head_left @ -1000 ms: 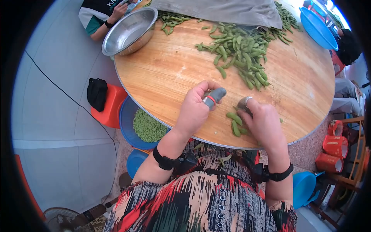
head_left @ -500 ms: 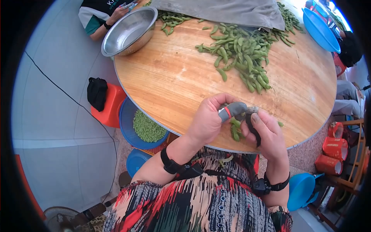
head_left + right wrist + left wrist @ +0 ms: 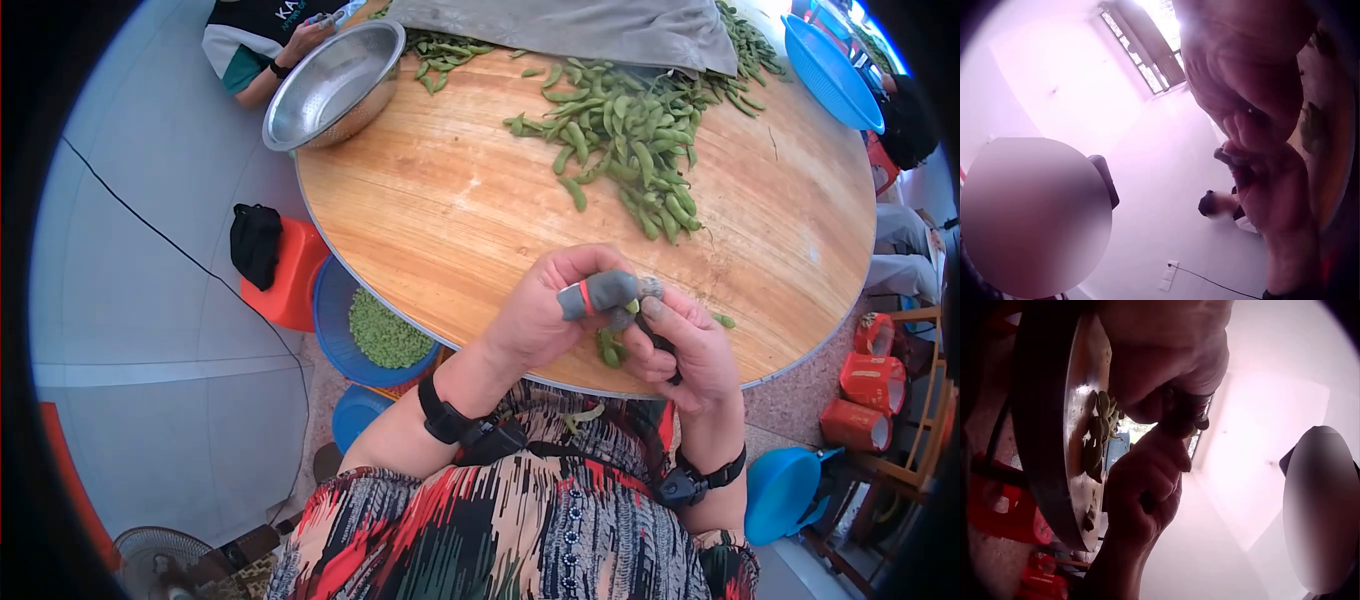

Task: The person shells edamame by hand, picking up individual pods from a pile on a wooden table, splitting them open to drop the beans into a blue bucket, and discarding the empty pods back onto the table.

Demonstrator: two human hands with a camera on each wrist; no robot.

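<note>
My left hand (image 3: 550, 310) and right hand (image 3: 700, 350) meet above the near table edge, pinching a green pod (image 3: 632, 306) between their fingertips; only a bit of it shows. Dark covers sit on some fingers, with a red band on the left one. Below the hands lie a few loose pods (image 3: 609, 350), partly hidden by the right hand. A heap of pods (image 3: 640, 140) spreads further back. In the left wrist view the right hand (image 3: 1147, 481) touches the left hand (image 3: 1166, 356); the right wrist view shows both hands dark and close together.
A metal bowl (image 3: 335, 85) stands at the table's left edge, near another person's arm. Grey cloth (image 3: 570, 30) covers pods at the back, and a blue basket (image 3: 832, 70) is at the far right. A blue tub of shelled beans (image 3: 385, 330) stands below the table's left side.
The hands were apart, the right one down at the loose pods. The left hand has moved right and the right hand has turned, and their fingertips now meet around a pod.
</note>
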